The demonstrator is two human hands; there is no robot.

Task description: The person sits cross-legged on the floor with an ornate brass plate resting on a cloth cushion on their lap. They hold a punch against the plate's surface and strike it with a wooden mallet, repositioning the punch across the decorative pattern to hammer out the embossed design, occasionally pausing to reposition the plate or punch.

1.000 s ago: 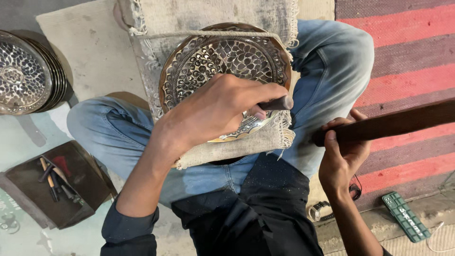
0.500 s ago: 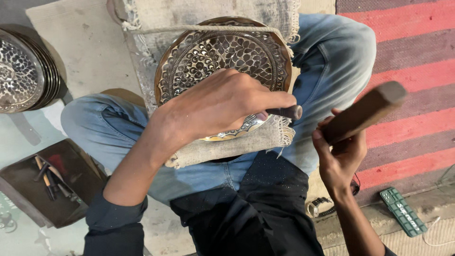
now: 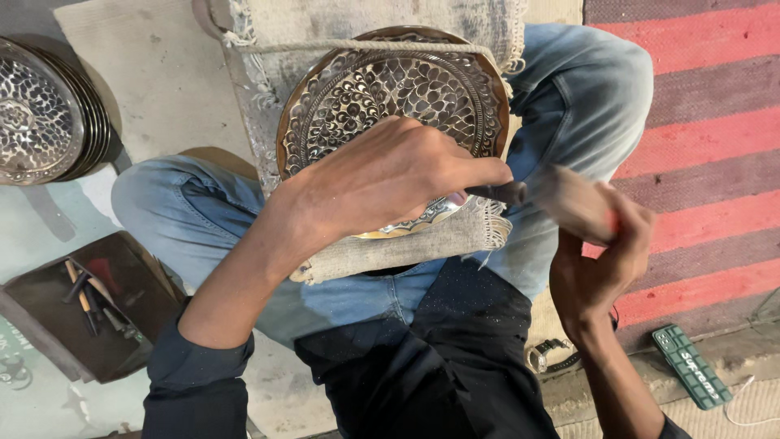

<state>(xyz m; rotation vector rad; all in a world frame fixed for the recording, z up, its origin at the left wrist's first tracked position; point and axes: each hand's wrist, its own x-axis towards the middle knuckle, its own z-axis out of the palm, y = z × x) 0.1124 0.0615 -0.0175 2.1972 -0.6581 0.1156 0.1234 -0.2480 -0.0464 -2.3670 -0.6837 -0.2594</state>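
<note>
The engraved metal plate (image 3: 390, 97) rests on a burlap pad (image 3: 382, 252) across your lap, its patterned face up and its near rim tucked beneath your left hand (image 3: 390, 183). That hand is closed around a slim dark chisel (image 3: 497, 193), whose end projects past your fingertips toward the right, at the plate's near right edge. Your right hand (image 3: 597, 272) is wrapped tight on the handle of a wooden mallet (image 3: 573, 203); the head is blurred and sits right at the projecting chisel end, though whether the two are touching cannot be told.

Risks, as judged from this arrangement: the mallet head falls very near your left fingertips, so an off-line blow would likely land on them. A glancing blow could skid the chisel point across the finished pattern and scar it. The plate is steadied only by your left hand and the soft pad, so it may shift or rock under a blow.

Further out, a stack of similar plates (image 3: 45, 114) lies at upper left, a dark tray of small tools (image 3: 89, 305) at lower left, and a red striped mat (image 3: 699, 122) on the right.
</note>
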